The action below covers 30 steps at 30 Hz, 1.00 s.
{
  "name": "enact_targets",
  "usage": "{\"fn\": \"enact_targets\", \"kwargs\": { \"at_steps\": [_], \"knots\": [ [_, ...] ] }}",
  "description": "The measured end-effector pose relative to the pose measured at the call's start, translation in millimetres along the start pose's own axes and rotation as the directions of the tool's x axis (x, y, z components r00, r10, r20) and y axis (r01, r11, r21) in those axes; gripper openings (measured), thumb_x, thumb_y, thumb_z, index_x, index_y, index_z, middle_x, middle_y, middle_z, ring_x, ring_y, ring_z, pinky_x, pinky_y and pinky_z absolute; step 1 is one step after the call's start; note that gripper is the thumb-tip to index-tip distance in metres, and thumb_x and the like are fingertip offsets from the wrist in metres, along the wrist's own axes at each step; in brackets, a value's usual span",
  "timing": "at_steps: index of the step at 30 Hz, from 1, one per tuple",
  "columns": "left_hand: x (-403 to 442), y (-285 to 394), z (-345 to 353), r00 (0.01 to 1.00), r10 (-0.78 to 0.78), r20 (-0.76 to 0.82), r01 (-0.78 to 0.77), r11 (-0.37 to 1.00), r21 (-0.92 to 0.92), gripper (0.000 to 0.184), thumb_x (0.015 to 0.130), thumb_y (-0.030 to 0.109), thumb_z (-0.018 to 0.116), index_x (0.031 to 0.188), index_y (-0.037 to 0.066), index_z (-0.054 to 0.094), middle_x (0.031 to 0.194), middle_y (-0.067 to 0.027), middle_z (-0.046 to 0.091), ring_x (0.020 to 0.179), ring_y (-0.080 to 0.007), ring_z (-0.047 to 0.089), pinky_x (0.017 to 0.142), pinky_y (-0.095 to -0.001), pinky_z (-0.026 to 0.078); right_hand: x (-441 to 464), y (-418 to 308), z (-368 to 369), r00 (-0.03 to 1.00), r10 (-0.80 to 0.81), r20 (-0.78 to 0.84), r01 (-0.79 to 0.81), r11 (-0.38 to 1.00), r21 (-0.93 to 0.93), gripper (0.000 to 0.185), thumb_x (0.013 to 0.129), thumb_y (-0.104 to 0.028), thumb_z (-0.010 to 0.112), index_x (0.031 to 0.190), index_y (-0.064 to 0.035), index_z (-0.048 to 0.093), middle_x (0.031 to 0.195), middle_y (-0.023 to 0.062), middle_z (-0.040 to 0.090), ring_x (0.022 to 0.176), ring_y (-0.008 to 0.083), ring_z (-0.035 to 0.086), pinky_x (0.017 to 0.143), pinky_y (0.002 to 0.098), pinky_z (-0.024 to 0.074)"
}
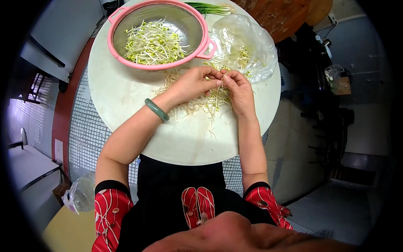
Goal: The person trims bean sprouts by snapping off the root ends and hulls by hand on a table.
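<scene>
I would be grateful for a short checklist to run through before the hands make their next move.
1. Pink-rimmed colander upright on the table: ok.
2. Sprouts inside the colander, none over its rim: ok.
3. Left hand and right hand close together: ok.
4. Sprout between the fingertips: cannot tell.
5. Loose sprouts in one tidy pile: not ok, strands scattered.
6. Plastic bag empty: not ok, sprouts show.

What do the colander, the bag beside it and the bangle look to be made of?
Colander: pink, smooth rim, likely plastic; grey see-through mesh, probably metal. Bag: clear, glossy, crinkled, so thin plastic. Bangle: polished green, seemingly stone such as jade, though glass is possible.
</scene>
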<state>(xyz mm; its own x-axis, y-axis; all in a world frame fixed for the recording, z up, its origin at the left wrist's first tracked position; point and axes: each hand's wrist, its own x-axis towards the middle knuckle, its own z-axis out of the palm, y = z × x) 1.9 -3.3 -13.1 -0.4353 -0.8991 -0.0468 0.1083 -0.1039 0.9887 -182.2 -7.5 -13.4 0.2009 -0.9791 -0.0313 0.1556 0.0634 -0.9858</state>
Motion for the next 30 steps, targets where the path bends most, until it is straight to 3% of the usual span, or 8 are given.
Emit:
{"fn": "enact_targets", "kwargs": {
  "at_steps": [2,9,21,24,27,30],
  "knots": [
    [1.8,-5.0,2.6,1.0,0.019,-0.011,-0.02,0.996,-0.083,0.024,0.092,0.018,0.062,0.107,-0.001,0.06,0.08,-0.0004,0.063,0.063,-0.0043,0.051,0.054,-0.0188,0.041,1.5,6.8,0.0,1.0,-0.004,0.028,0.003,1.0,0.028,0.01,0.091,-0.012,0.064,0.097,-0.0043,0.06,0.1,0.0036,0.063,0.089,0.01,0.056,0.083,0.0248,0.0456],
    [7.1,-11.2,-2.0,0.999,-0.042,0.017,0.044,0.992,-0.118,0.018,0.093,0.017,0.061,0.099,0.001,0.06,0.079,-0.001,0.064,0.059,-0.0038,0.049,0.053,-0.0178,0.04,1.4,9.5,-2.2,0.996,0.017,0.091,-0.03,0.99,0.137,0.011,0.093,-0.013,0.062,0.098,-0.0031,0.06,0.096,0.0055,0.064,0.081,0.011,0.06,0.077,0.0243,0.0489],
    [10.4,-17.9,-2.7,0.997,-0.076,0.006,0.076,0.98,-0.186,0.016,0.093,0.018,0.06,0.099,0.003,0.061,0.081,0.0003,0.062,0.061,-0.0036,0.05,0.055,-0.0176,0.039,2.4,14.7,-10.3,0.994,-0.079,-0.074,0.088,0.987,0.134,0.009,0.093,-0.01,0.06,0.099,-0.0032,0.059,0.086,0.0022,0.062,0.077,0.0091,0.057,0.072,0.0233,0.0472],
    [10.1,-17.0,-1.4,0.996,-0.092,0.003,0.09,0.976,-0.198,0.016,0.093,0.018,0.061,0.098,0.003,0.061,0.081,0.001,0.062,0.061,-0.0033,0.05,0.055,-0.0172,0.039,1.4,16.1,-15.4,0.993,-0.109,-0.039,0.113,0.986,0.12,0.011,0.094,-0.01,0.057,0.103,-0.0048,0.056,0.092,0.0054,0.063,0.081,0.0127,0.059,0.074,0.0271,0.0483],
    [9.7,-16.8,-1.1,0.995,-0.103,-0.002,0.1,0.975,-0.2,0.015,0.093,0.018,0.061,0.098,0.003,0.062,0.081,0.0014,0.062,0.061,-0.0031,0.05,0.055,-0.0172,0.039,2.4,12.2,-13.2,0.975,-0.194,-0.107,0.216,0.94,0.262,0.01,0.094,-0.009,0.056,0.103,-0.0055,0.055,0.092,0.0066,0.063,0.082,0.0142,0.059,0.074,0.0273,0.0482],
    [10.3,-17.4,-2.0,0.995,-0.102,-0.007,0.099,0.979,-0.177,0.016,0.094,0.019,0.061,0.097,0.004,0.062,0.081,0.0019,0.062,0.061,-0.003,0.05,0.055,-0.0173,0.039,0.8,4.7,-13.2,0.971,-0.205,-0.123,0.233,0.929,0.287,0.01,0.093,-0.009,0.055,0.102,-0.0054,0.054,0.09,0.0078,0.063,0.08,0.0159,0.059,0.074,0.0277,0.0483]
  ]
}}
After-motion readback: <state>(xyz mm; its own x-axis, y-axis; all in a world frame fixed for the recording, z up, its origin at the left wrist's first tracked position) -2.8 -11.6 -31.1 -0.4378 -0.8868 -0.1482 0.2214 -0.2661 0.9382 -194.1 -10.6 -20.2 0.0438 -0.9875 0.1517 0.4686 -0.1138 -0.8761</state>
